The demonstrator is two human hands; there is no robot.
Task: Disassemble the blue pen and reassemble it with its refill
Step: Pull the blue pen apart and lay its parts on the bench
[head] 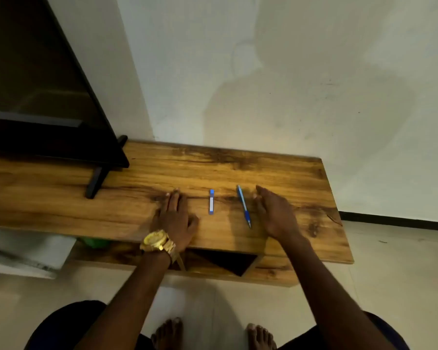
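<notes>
the blue pen (243, 206) lies whole on the wooden table (137, 173), its tip pointing toward the person and slightly to the right, its far end angled back toward the wall. just to its left, apart from it, lies a small blue and white refill case (211, 201), set roughly lengthwise toward the wall. the right hand (276, 214) sits just right of the pen with its fingers straight and together, edge down toward the table, holding nothing; whether it touches the pen i cannot tell. the left hand (175, 218) lies flat on the table left of the refill case, palm down, fingers stretched out and holding nothing. a gold watch (157, 240) is on the left wrist. further left a dark tv screen (36, 97) stands on the table on a black foot (95, 181). under the table top an open dark compartment (223, 261) shows. behind is a pale wall (288, 72) carrying the person's shadow. bare feet (167, 333) rest on the tiled floor below.
</notes>
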